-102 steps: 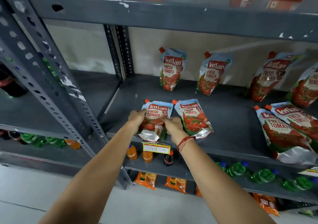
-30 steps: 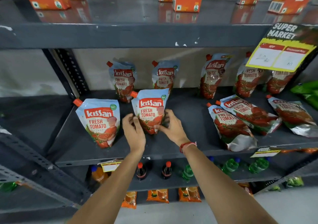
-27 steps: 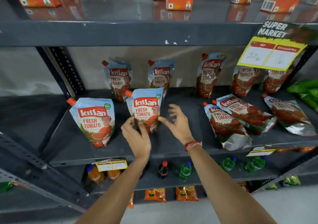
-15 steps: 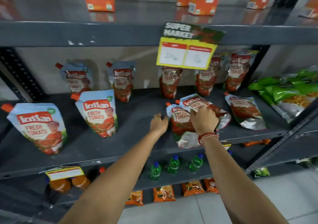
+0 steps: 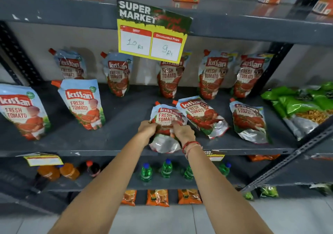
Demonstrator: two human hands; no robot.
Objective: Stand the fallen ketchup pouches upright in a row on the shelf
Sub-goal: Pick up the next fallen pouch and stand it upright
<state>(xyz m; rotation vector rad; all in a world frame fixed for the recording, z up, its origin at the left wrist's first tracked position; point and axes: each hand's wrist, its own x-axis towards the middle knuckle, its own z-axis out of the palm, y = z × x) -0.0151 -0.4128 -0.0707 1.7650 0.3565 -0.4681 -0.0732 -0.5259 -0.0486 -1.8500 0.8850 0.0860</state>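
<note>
Hands gripping pouch, fallen pouch beside

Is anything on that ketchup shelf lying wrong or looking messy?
Yes. Two ketchup pouches lie flat on the shelf instead of standing like their neighbours. A third pouch, gripped by the left hand and right hand, is also still tilted back, its silver base overhanging the edge.

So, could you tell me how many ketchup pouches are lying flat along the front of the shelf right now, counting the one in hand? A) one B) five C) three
C: both hands grip one pouch, and two more lie flat to its right.
</note>
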